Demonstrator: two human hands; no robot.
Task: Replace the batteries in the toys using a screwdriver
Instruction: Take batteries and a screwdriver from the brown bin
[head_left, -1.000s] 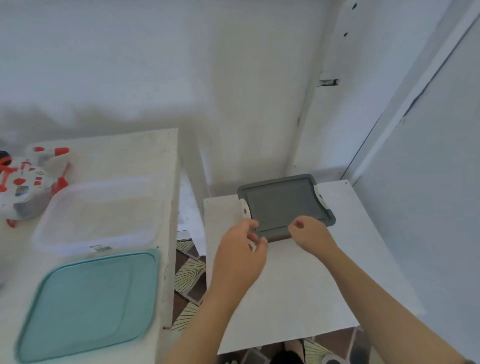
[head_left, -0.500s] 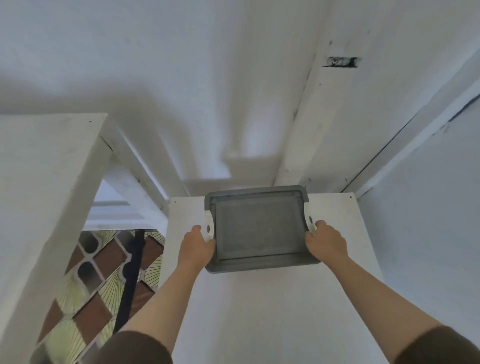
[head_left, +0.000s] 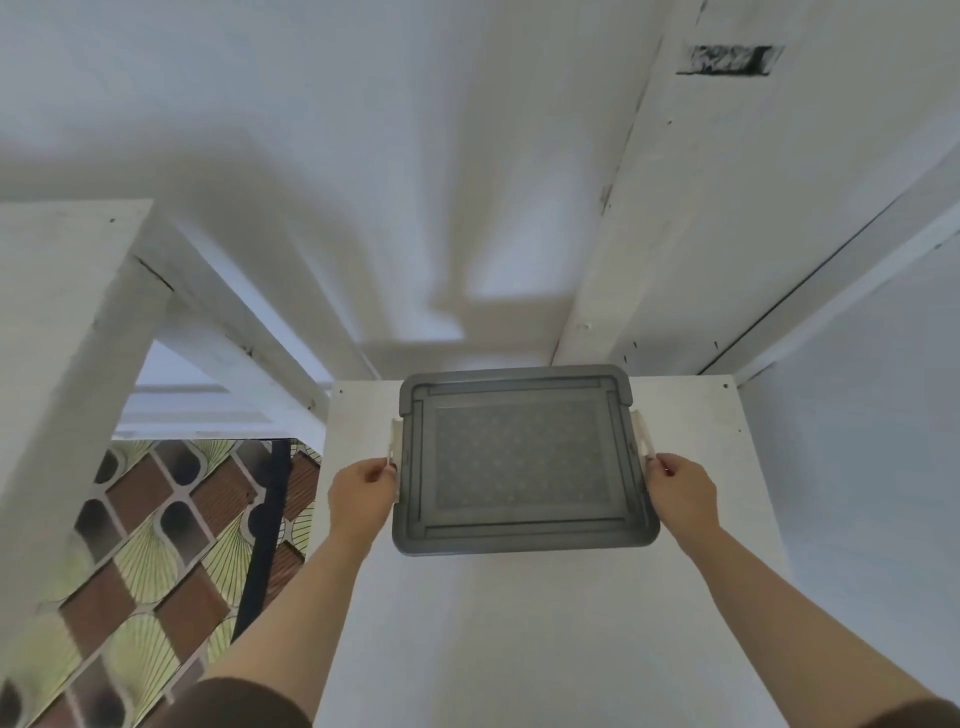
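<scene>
A grey lidded storage box (head_left: 522, 460) stands on a low white table (head_left: 545, 623) near its far edge. White latches stick out on both short sides of its lid. My left hand (head_left: 363, 493) pinches the left latch (head_left: 396, 441) at its lower end. My right hand (head_left: 680, 493) pinches the right latch (head_left: 640, 436) the same way. Both latches are flipped outward from the lid. No toy, battery or screwdriver is in view.
A taller white table (head_left: 62, 322) fills the left side. Between the two tables shows patterned floor tile (head_left: 145, 561) and a dark table leg (head_left: 265, 530). White walls close in behind and to the right.
The view swung right, so the toy and clear containers left the frame. My hands moved from the box's near edge to its side latches, which now stand flipped outward.
</scene>
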